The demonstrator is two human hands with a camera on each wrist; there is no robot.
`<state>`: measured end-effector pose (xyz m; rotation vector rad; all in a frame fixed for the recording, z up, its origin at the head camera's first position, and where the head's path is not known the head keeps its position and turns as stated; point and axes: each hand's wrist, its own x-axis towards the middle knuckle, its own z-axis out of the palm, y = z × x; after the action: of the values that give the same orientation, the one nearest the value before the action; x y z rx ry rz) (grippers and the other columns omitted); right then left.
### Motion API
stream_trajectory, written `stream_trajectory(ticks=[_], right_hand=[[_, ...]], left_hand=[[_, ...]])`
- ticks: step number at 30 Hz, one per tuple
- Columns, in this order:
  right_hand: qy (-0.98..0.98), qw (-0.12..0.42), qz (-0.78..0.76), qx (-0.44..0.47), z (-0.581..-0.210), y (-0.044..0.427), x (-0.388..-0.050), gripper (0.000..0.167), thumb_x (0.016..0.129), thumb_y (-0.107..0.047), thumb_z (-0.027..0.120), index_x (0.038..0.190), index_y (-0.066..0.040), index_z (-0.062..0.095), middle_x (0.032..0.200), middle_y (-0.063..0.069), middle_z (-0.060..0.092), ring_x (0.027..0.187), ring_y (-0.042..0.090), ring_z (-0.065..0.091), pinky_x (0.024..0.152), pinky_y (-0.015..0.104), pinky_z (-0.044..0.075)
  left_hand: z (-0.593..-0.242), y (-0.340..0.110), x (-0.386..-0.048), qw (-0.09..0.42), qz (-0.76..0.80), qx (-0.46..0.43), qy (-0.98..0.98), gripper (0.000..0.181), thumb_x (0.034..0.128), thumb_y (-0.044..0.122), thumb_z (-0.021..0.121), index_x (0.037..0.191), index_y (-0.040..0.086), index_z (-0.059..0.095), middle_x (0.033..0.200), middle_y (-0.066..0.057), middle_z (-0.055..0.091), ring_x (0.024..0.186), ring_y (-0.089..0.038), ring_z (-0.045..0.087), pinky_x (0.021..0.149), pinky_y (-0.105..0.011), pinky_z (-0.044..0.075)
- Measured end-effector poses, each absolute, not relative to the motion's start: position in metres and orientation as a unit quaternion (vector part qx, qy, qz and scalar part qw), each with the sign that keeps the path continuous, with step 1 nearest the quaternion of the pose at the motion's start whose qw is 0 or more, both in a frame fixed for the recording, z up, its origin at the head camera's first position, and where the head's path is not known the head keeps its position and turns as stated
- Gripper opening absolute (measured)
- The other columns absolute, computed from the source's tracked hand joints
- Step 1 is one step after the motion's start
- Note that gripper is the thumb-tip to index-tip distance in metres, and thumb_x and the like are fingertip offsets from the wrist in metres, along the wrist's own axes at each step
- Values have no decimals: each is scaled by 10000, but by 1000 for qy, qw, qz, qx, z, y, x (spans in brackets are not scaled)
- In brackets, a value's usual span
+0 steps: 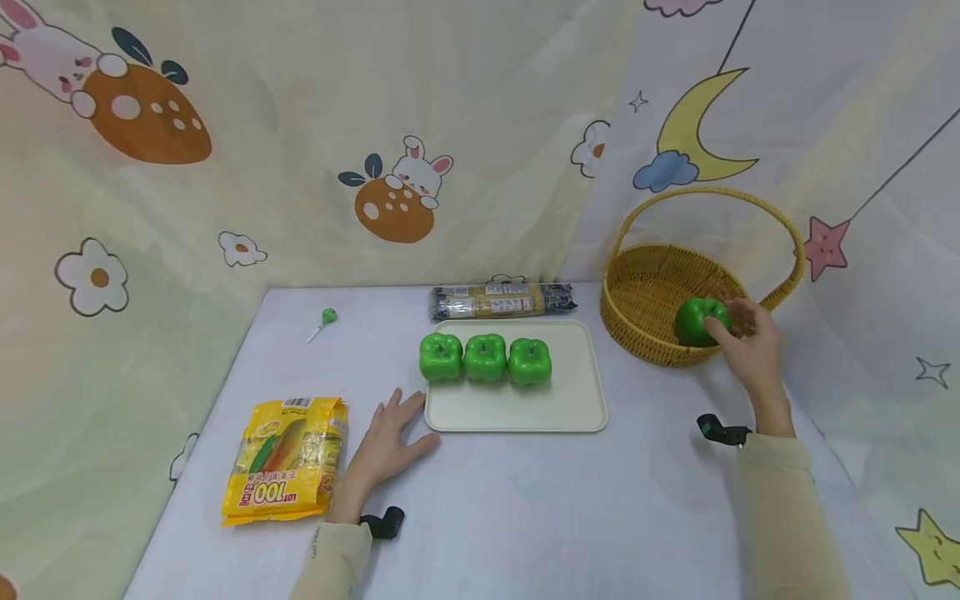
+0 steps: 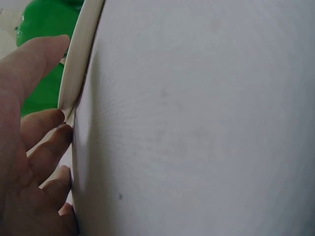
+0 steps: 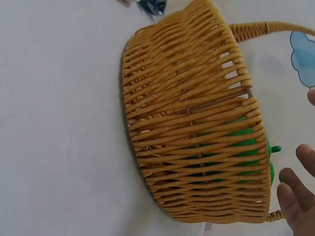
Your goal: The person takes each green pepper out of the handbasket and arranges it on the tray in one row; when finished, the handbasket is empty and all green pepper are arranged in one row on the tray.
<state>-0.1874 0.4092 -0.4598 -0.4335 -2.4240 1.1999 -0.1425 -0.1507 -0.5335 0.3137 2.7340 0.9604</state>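
Note:
My left hand point(image 1: 386, 446) lies on the table with its fingers spread, fingertips at the left edge of a cream tray point(image 1: 517, 410). Three green bell peppers sit in a row on that tray: a left one point(image 1: 440, 357), a middle one point(image 1: 485, 358) and a right one point(image 1: 529, 362). At the right, my right hand point(image 1: 759, 354) is at the rim of a wicker basket point(image 1: 637, 333), beside another green bell pepper point(image 1: 693, 321) inside. In the right wrist view its fingers point(image 3: 295, 194) look loose and apart from the pepper, which shows through the weave.
Behind the tray lies a clear-wrapped package of noodle-like sticks point(image 1: 502, 302). A green lollipop point(image 1: 328, 316) is at the back left, and a yellow candy bag point(image 1: 288, 458) lies left of my left hand. The basket's tall handle point(image 1: 705, 192) arches above it. Patterned cloth hangs behind the table.

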Motion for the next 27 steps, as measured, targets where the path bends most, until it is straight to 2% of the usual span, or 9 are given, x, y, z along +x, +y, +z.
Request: stream_trajectory(ticks=[3,8,12,15,19,21,27], right_hand=[[-876,185,415,-161,-461,411,-189,616,948,-354,665,1459,-75,463,1398,140,534,1156,132,498,888,166,414],[-892,170,387,-159,-458,413,-192,649,960,-378,632,1483,-48,437,1436,205,521,1232,287,501,869,157,402],[-903,158,371,-146,-454,413,-196,660,971,-368,604,1495,-16,410,1463,249,498,1298,410,483,935,328,468],[-912,146,359,-136,-452,412,-201,669,979,-363,587,1497,10,387,1463,282,471,1294,457,467,949,495,486],[-921,130,344,-131,-453,411,-206,695,986,-360,576,1507,41,353,1438,331,440,1277,493,442,988,642,468],[-924,123,339,-128,-455,412,-208,708,985,-349,577,1511,59,335,1425,352,423,1268,506,428,1002,675,449],[-936,107,316,-109,-458,415,-215,723,977,-318,593,1496,105,321,1416,395,379,1238,532,394,953,674,414]], left_hand=[[-533,-151,-143,115,326,107,932,799,891,493,716,1556,197,386,1628,-29,384,1595,-305,131,1328,-526,52],[-533,-151,-143,109,324,112,933,797,892,482,718,1554,184,390,1624,-41,393,1590,-326,142,1322,-545,59],[-533,-151,-143,111,326,113,932,797,891,488,717,1554,187,392,1625,-39,392,1591,-322,138,1322,-546,57],[-533,-151,-143,117,328,110,931,799,892,497,712,1557,196,386,1630,-29,383,1595,-310,126,1325,-534,49],[-534,-151,-143,117,325,108,932,802,893,513,706,1560,210,379,1632,-19,378,1596,-300,124,1327,-524,52],[-535,-151,-143,115,323,109,933,802,893,515,705,1560,209,380,1631,-23,382,1594,-306,132,1325,-530,60],[-534,-151,-143,102,323,113,934,802,887,498,716,1551,184,396,1620,-50,399,1584,-335,161,1317,-557,85]])
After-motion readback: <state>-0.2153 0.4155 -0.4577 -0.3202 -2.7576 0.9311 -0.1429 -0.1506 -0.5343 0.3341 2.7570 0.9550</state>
